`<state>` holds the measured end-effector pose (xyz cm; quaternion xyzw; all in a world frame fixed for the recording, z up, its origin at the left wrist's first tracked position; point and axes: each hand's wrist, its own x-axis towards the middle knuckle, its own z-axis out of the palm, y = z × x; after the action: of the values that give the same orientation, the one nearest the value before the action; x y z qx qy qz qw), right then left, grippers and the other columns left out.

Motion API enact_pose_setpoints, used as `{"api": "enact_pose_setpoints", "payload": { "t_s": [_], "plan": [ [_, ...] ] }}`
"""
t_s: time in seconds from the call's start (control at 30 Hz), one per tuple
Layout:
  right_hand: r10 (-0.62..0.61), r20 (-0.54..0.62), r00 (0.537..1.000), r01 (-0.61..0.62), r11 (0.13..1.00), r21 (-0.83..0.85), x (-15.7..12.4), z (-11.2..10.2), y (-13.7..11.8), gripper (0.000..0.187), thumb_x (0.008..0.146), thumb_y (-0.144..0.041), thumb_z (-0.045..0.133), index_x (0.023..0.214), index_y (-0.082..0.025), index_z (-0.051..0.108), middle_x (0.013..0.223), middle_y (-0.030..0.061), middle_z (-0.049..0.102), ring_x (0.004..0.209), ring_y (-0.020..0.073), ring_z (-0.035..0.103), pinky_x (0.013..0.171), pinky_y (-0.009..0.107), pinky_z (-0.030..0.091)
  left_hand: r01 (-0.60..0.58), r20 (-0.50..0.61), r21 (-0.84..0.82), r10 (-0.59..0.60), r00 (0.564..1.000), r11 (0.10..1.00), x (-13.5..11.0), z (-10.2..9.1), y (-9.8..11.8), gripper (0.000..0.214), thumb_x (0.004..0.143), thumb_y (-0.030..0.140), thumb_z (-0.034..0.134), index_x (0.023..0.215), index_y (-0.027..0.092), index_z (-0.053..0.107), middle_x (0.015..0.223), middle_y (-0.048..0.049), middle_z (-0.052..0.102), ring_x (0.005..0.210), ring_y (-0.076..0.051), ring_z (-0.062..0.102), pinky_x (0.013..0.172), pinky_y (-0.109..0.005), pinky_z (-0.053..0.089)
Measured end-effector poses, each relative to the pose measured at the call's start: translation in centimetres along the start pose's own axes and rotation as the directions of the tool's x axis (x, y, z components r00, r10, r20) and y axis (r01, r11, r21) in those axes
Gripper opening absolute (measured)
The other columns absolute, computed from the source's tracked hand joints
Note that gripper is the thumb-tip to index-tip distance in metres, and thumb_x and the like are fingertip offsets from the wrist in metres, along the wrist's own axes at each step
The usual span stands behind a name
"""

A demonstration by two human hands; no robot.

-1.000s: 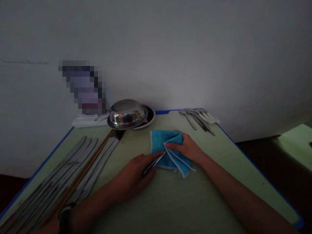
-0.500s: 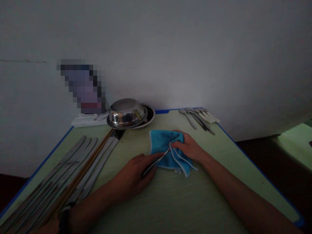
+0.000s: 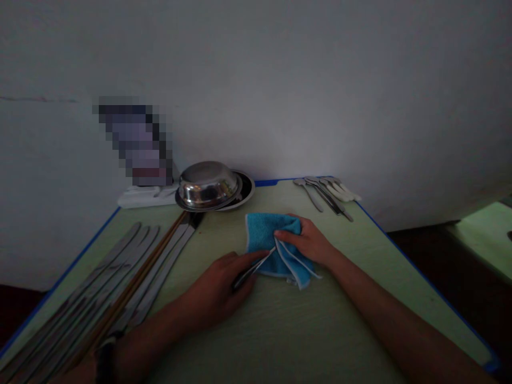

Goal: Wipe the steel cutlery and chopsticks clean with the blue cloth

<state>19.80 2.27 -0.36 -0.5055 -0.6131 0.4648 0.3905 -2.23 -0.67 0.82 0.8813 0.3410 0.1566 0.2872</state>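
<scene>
My left hand (image 3: 232, 280) is closed around a slim, shiny metal piece of cutlery (image 3: 247, 274), dark at its near end. The index finger stretches along it toward the cloth. A blue towel cloth (image 3: 262, 232) with a pale hem is bunched in my right hand (image 3: 306, 237), which is closed on it, thumb on top. The cutlery's far end disappears in the cloth's folds, so its kind cannot be made out. Both hands are over the middle of the table, close together.
Several table knives (image 3: 120, 261) and wooden chopsticks (image 3: 150, 264) lie at the left. Behind them, an upturned steel bowl (image 3: 208, 186) rests on another dish (image 3: 248, 188). Several spoons (image 3: 316, 194) lie at the back right. A blurred-out upright object (image 3: 136, 141) stands on a white base (image 3: 146, 198) near the wall.
My right thumb has shifted slightly left and down along the cloth, toward my left hand. The cloth's lower folds have swung a little to the left. My left hand has barely moved.
</scene>
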Motion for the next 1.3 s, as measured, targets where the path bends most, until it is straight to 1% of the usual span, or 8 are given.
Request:
{"api": "enact_pose_setpoints", "payload": {
  "t_s": [0.23,0.37,0.47,0.57,0.8,1.03,1.23,1.3],
  "plan": [
    [0.056,-0.152,0.987,-0.031,0.986,0.166,0.1,0.5,0.6,0.027,0.069,-0.043,0.063,0.076,-0.016,0.06,0.064,-0.0022,0.061,0.056,0.0108,0.054,0.057,0.024,0.045,0.107,-0.036,-0.072,-0.11,0.993,0.992,0.0,0.0,0.1,0.033,0.088,0.028,0.042,0.121,0.023,0.043,0.098,-0.0037,0.063,0.083,-0.017,0.06,0.076,-0.031,0.047],
    [0.214,-0.32,0.923,-0.066,0.906,0.418,0.5,0.7,0.9,0.032,0.064,-0.045,0.067,0.079,-0.017,0.063,0.066,-0.0008,0.065,0.058,0.0123,0.058,0.062,0.027,0.049,0.141,-0.022,-0.124,-0.144,0.989,0.982,-0.1,-0.4,0.2,0.026,0.091,0.031,0.037,0.114,0.022,0.046,0.098,-0.0024,0.062,0.084,-0.016,0.059,0.076,-0.028,0.046],
    [0.287,-0.364,0.886,-0.076,0.865,0.495,0.7,0.7,0.9,0.032,0.062,-0.046,0.069,0.075,-0.017,0.063,0.065,-0.0002,0.066,0.056,0.0129,0.059,0.062,0.028,0.05,0.101,0.006,-0.096,-0.101,0.995,0.99,-0.2,-0.7,0.2,0.025,0.092,0.031,0.033,0.106,0.021,0.051,0.093,-0.0022,0.06,0.085,-0.016,0.057,0.079,-0.029,0.045],
    [0.3,-0.353,0.886,-0.077,0.847,0.526,0.7,0.7,0.6,0.031,0.061,-0.045,0.069,0.074,-0.017,0.063,0.066,-0.0001,0.067,0.056,0.0133,0.06,0.062,0.028,0.051,0.051,0.06,-0.042,-0.048,0.997,0.998,-0.3,-0.7,0.2,0.027,0.093,0.031,0.03,0.096,0.019,0.054,0.085,-0.002,0.058,0.081,-0.016,0.055,0.076,-0.03,0.044],
    [0.451,-0.135,0.882,-0.24,0.678,0.695,0.1,1.6,-0.5,0.022,0.066,-0.04,0.067,0.071,-0.02,0.059,0.057,-0.0025,0.063,0.049,0.0134,0.057,0.053,0.028,0.051,-0.02,0.114,0.013,0.018,0.993,1.0,0.0,-0.3,-0.2,0.025,0.088,0.036,0.042,0.078,0.017,0.054,0.075,-0.0017,0.056,0.075,-0.016,0.053,0.066,-0.028,0.043],
    [0.369,-0.138,0.919,-0.202,0.742,0.639,0.1,2.0,0.0,0.027,0.065,-0.043,0.067,0.074,-0.02,0.058,0.064,-0.0009,0.065,0.055,0.0146,0.059,0.058,0.029,0.051,-0.01,0.037,0.02,0.009,0.999,1.0,-0.1,-0.2,-0.1,0.026,0.088,0.033,0.04,0.072,0.017,0.052,0.066,0.0002,0.054,0.063,-0.014,0.051,0.058,-0.024,0.04],
    [0.167,-0.293,0.941,-0.046,0.924,0.379,0.4,0.5,0.7,0.029,0.066,-0.045,0.066,0.08,-0.019,0.061,0.066,-0.0031,0.063,0.056,0.0114,0.055,0.06,0.026,0.048,0.082,-0.183,-0.129,-0.105,0.978,0.988,-0.4,-0.4,-0.3,0.029,0.088,0.028,0.033,0.063,0.018,0.043,0.051,0.0063,0.038,0.044,-0.008,0.039,0.043,-0.02,0.03],
    [0.112,-0.339,0.934,0.0,0.949,0.315,0.5,0.2,1.0,0.03,0.068,-0.045,0.064,0.082,-0.019,0.061,0.067,-0.0029,0.063,0.057,0.0109,0.054,0.06,0.025,0.047,0.093,-0.203,-0.166,-0.127,0.971,0.982,-0.4,-0.4,-0.4,0.029,0.088,0.029,0.033,0.063,0.018,0.043,0.05,0.0068,0.037,0.043,-0.008,0.038,0.042,-0.02,0.029]
  ]
}}
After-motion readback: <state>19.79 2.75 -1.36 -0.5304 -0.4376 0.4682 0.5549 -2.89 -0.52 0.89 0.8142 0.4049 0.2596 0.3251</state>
